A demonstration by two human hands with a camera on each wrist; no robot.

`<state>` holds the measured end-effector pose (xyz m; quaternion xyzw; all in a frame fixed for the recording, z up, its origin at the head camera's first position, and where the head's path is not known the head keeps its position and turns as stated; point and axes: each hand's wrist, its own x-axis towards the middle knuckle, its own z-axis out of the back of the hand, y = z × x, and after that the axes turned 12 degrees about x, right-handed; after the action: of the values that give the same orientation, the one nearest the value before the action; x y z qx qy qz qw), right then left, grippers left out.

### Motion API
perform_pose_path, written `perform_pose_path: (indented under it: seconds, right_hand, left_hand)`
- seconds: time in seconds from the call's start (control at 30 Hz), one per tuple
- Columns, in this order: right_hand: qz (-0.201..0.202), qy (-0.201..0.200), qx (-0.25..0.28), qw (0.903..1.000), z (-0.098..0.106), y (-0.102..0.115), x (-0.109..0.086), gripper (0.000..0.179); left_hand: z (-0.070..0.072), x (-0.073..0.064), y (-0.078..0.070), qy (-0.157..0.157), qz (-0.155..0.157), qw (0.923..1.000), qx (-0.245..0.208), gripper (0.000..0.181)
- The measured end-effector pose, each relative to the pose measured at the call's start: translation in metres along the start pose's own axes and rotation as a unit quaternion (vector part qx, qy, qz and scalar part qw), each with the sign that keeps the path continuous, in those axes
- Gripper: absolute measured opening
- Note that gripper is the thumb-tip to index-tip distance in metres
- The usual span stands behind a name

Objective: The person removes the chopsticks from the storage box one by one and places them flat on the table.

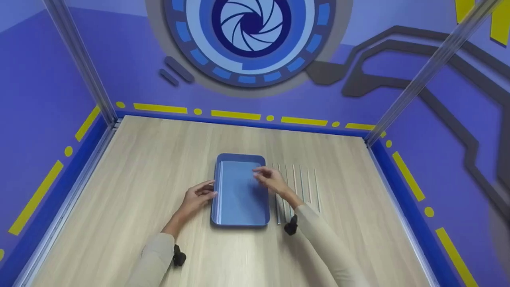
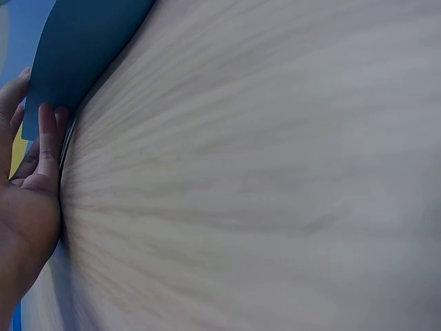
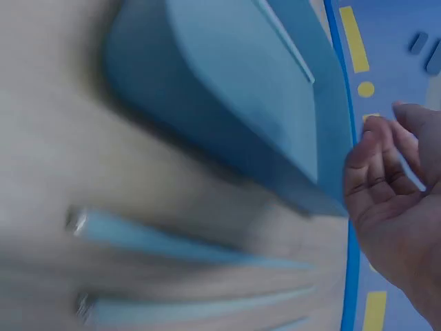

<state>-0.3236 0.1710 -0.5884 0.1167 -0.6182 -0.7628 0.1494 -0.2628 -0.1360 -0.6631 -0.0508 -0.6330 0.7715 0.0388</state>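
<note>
A blue rectangular tray (image 1: pixel 244 223) lies on the table, its long sides running away from me. Inside it, along the left wall, lies at least one thin shiny stick (image 1: pixel 220 191). My left hand (image 1: pixel 195 198) touches the outside of the tray's left wall; in the left wrist view its fingers (image 2: pixel 48 141) look fairly straight against the wall. Over the tray's right side hovers my right hand (image 1: pixel 273 181), fingers bent loosely and nothing seen between them. Several thin metallic sticks (image 1: pixel 301 183) lie side by side to the tray's right, partly hidden by my right forearm.
The wooden tabletop (image 1: pixel 167 159) extends around the tray. Blue panels (image 1: pixel 40 99) with yellow marks enclose the back and sides, with metal posts (image 1: pixel 81 59) at the back corners. A small black device (image 1: pixel 291 225) sits at my right wrist, another (image 1: pixel 179 256) at my left.
</note>
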Motion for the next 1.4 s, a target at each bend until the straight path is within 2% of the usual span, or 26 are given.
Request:
perform_pose_path:
  seconds: [0.2, 0.3, 0.4, 0.5, 0.6, 0.77, 0.9, 1.1, 1.23, 1.4]
  right_hand:
    - [-0.080, 0.085, 0.014, 0.9931, -0.031, 0.002, 0.019, 0.034]
    - [-0.121, 0.088, 0.044, 0.9878, -0.048, -0.003, 0.027, 0.038]
    - [-0.137, 0.063, 0.070, 0.9860, -0.062, -0.009, 0.034, 0.041]
    - [-0.136, 0.037, 0.082, 0.9866, -0.072, -0.014, 0.039, 0.041]
    - [-0.129, 0.019, 0.071, 0.9889, -0.082, -0.016, 0.040, 0.041]
    - [-0.106, 0.009, -0.003, 0.9944, -0.094, -0.013, 0.042, 0.043]
    - [-0.088, 0.005, -0.064, 0.9941, -0.100, -0.008, 0.045, 0.043]
    - [-0.091, -0.005, -0.102, 0.9906, -0.104, -0.005, 0.048, 0.046]
    - [-0.102, -0.014, -0.116, 0.9879, -0.106, -0.006, 0.049, 0.047]
    - [-0.112, -0.015, -0.105, 0.9880, -0.105, -0.006, 0.048, 0.043]
  left_hand:
    - [0.002, 0.001, -0.002, -0.002, -0.005, 1.0000, -0.006, 0.053]
    - [0.001, 0.002, -0.002, -0.004, -0.007, 0.9999, -0.009, 0.053]
    - [0.000, 0.002, -0.002, -0.007, -0.009, 0.9999, -0.010, 0.052]
    - [-0.002, 0.001, -0.001, -0.005, -0.010, 0.9999, -0.010, 0.052]
    - [-0.003, 0.000, 0.000, -0.003, -0.007, 0.9999, -0.013, 0.053]
    - [-0.003, -0.002, -0.001, 0.008, 0.007, 0.9998, -0.016, 0.054]
    - [-0.003, -0.001, -0.001, 0.015, 0.013, 0.9993, -0.031, 0.055]
    - [-0.003, 0.002, -0.001, 0.008, 0.000, 0.9995, -0.029, 0.053]
    - [-0.003, 0.003, 0.000, 0.001, -0.005, 0.9999, -0.015, 0.051]
    - [-0.004, 0.002, 0.000, -0.006, 0.000, 0.9998, -0.018, 0.052]
